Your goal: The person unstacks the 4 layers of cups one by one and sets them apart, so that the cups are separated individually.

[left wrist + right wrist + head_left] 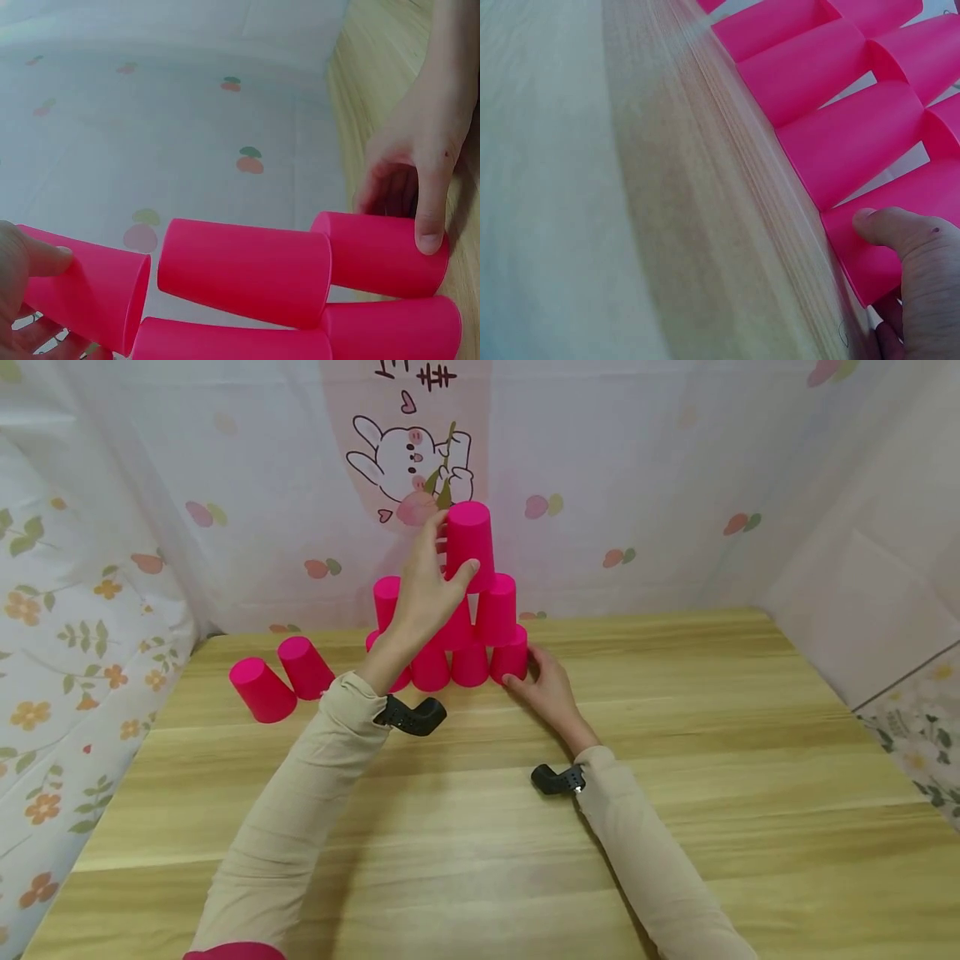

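Observation:
A pyramid of upside-down pink cups stands on the table, its bottom row holding several. My left hand (pixel 426 589) grips a pink cup (pixel 471 539), thumb on the near side and fingers round the back. That cup is mouth down, its rim close over the second-row cups, including the right one (pixel 497 610). In the left wrist view, a narrow gap shows between the held cup (pixel 90 289) and the second-row cup (pixel 244 270). Down at the base, my right hand (pixel 553 689) holds the rightmost bottom cup (pixel 510 653) between thumb and fingers. My left forearm hides part of the pyramid's left side.
Two more upside-down pink cups, a nearer one (pixel 261 692) and a farther one (pixel 303 668), stand left of the pyramid. Behind the wooden table (pixel 465 827) hangs a printed white cloth (pixel 637 468). A flowered cloth (pixel 82 693) borders the left side.

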The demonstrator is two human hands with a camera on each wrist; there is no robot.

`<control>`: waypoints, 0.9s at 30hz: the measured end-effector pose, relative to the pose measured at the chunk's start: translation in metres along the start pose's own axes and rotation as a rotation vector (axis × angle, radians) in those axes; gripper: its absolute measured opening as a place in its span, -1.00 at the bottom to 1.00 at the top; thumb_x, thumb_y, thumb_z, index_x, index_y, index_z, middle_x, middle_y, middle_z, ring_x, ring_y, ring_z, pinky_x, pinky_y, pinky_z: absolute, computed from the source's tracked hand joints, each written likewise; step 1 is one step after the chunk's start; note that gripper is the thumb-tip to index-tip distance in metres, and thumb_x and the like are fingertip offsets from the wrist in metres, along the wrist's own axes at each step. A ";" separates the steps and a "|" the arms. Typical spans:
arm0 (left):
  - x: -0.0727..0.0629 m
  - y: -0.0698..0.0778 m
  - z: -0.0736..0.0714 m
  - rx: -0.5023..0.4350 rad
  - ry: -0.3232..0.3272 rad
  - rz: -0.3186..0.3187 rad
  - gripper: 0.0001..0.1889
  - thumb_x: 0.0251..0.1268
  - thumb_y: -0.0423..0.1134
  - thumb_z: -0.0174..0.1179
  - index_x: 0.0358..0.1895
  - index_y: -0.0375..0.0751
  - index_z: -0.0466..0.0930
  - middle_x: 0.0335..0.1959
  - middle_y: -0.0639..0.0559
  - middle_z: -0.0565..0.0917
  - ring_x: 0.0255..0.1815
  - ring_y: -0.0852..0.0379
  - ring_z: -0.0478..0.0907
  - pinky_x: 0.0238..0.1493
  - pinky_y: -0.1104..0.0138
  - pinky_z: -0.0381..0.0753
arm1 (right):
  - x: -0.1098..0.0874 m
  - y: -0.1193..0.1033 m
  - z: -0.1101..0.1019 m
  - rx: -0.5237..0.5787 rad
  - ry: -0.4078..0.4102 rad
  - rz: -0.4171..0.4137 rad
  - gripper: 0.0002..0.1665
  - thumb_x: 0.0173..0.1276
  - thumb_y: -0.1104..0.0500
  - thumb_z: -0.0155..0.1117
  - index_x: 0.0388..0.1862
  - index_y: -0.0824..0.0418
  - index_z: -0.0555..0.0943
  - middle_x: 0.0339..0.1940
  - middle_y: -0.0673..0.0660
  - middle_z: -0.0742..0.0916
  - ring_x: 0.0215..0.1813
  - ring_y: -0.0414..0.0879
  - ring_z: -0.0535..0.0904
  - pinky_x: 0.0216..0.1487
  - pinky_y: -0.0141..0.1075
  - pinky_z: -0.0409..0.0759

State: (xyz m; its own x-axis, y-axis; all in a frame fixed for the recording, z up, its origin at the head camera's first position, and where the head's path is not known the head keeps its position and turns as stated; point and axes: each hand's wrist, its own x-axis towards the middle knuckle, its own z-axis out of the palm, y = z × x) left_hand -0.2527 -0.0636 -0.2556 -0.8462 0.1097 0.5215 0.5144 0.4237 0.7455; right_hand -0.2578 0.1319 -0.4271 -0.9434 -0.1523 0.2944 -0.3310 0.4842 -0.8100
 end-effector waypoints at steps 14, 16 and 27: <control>-0.006 0.000 -0.019 0.017 0.060 0.033 -0.33 0.13 -0.32 0.27 0.31 -0.25 0.19 0.18 -0.07 0.40 0.15 0.08 0.37 0.05 0.32 0.48 | 0.002 0.001 0.000 -0.016 -0.002 0.007 -0.30 0.17 0.20 0.37 0.26 0.37 0.35 0.17 0.26 0.51 0.23 0.08 0.40 0.25 -0.16 0.34; -0.008 0.000 -0.021 0.009 0.070 0.034 -0.33 0.12 -0.31 0.28 0.30 -0.26 0.19 0.18 -0.08 0.40 0.17 0.08 0.35 0.06 0.29 0.48 | 0.002 0.001 0.000 -0.016 -0.006 0.001 -0.30 0.17 0.20 0.37 0.26 0.36 0.35 0.17 0.26 0.51 0.23 0.08 0.40 0.25 -0.16 0.34; -0.015 -0.004 -0.032 -0.020 0.102 0.068 -0.34 0.12 -0.31 0.27 0.29 -0.32 0.20 0.15 -0.12 0.41 0.12 0.04 0.42 0.04 0.25 0.52 | 0.001 0.003 0.000 -0.022 -0.003 -0.005 -0.29 0.17 0.19 0.36 0.27 0.35 0.34 0.18 0.25 0.51 0.23 0.09 0.40 0.25 -0.14 0.34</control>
State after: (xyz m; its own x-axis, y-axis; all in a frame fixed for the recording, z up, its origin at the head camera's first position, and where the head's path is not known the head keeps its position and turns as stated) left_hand -0.2379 -0.0959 -0.2533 -0.7913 0.0448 0.6098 0.5735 0.4002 0.7148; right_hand -0.2591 0.1331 -0.4290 -0.9420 -0.1573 0.2965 -0.3348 0.5026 -0.7970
